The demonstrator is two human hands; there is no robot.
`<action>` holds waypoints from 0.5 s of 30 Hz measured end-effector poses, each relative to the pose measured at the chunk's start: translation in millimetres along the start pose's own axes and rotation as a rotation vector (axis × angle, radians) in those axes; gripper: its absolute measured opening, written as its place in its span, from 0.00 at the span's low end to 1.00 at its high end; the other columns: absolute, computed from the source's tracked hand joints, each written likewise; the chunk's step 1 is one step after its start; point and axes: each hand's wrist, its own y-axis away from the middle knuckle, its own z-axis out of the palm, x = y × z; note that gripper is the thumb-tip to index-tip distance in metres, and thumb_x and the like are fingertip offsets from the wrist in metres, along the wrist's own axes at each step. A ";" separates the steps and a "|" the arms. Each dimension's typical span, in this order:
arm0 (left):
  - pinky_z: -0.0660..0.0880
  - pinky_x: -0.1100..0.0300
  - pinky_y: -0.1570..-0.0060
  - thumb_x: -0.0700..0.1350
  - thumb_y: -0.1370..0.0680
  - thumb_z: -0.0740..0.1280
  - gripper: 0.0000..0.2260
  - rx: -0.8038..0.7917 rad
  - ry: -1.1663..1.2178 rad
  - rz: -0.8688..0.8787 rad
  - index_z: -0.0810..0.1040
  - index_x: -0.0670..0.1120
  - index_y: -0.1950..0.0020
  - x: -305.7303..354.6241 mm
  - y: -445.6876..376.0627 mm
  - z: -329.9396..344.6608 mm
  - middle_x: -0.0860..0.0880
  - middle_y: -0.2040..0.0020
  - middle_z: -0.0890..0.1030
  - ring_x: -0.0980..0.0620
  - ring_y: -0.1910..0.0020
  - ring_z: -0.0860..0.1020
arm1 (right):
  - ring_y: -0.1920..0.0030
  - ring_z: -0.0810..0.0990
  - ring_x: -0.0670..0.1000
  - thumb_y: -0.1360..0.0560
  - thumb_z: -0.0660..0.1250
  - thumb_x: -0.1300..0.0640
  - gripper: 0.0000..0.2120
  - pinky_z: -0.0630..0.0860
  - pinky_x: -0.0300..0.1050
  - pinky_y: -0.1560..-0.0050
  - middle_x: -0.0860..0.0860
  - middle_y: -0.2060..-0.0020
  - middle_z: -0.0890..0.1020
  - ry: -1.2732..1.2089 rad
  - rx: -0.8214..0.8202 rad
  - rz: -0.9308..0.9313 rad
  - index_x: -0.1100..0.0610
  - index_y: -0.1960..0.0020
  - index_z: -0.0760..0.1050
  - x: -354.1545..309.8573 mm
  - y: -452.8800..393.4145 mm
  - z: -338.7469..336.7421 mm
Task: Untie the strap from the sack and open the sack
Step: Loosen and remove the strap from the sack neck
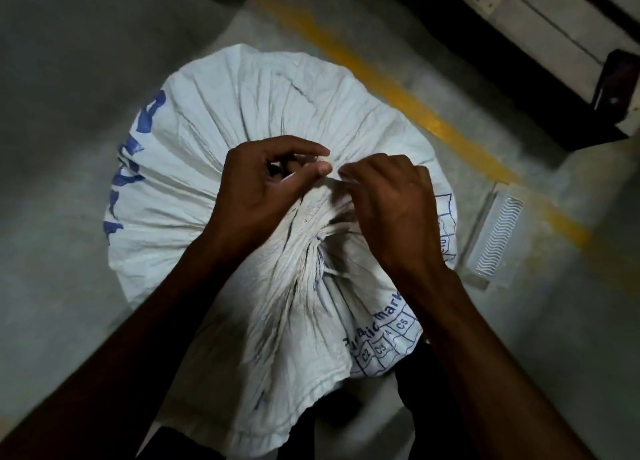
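Note:
A full white woven sack (263, 106) with blue print stands on the floor below me. Its mouth is gathered into a bunched neck (304, 248), and the loose top flap hangs toward me. A thin pale strap (330, 163) runs around the neck where my fingers meet. My left hand (263, 185) pinches the strap between thumb and forefinger. My right hand (388, 203) pinches it from the other side, fingertips nearly touching the left ones. The knot itself is hidden under my fingers.
The sack stands on a grey concrete floor crossed by a yellow painted line (408, 102). A white ribbed drain cover (498, 234) lies to the right. A dark object (616, 85) and pale boards sit at the far right.

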 end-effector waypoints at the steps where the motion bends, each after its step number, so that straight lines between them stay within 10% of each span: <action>1: 0.71 0.69 0.64 0.44 0.23 0.77 0.06 0.014 0.011 -0.012 0.88 0.47 0.46 -1.3 2.0 -3.6 0.56 0.67 0.81 0.63 0.69 0.76 | 0.51 0.81 0.60 0.24 0.72 0.62 0.07 0.74 0.55 0.52 0.53 0.51 0.84 0.013 -0.004 -0.020 0.55 0.47 0.82 -2.0 -5.3 -1.0; 10: 0.67 0.60 0.67 0.50 0.26 0.80 0.07 0.187 0.003 -0.014 0.88 0.49 0.52 3.7 -8.7 -59.7 0.49 0.69 0.79 0.57 0.70 0.72 | 0.62 0.78 0.64 0.23 0.67 0.66 0.02 0.76 0.58 0.69 0.59 0.56 0.78 -0.107 0.042 -0.034 0.62 0.53 0.76 -62.9 -33.7 1.3; 15: 0.73 0.61 0.62 0.48 0.25 0.80 0.07 0.013 0.023 0.003 0.88 0.49 0.50 -4.5 -24.7 -79.2 0.45 0.61 0.86 0.56 0.66 0.78 | 0.61 0.77 0.63 0.23 0.64 0.68 0.04 0.73 0.55 0.66 0.59 0.59 0.78 -0.080 0.185 0.105 0.62 0.56 0.76 -60.9 -41.9 -6.5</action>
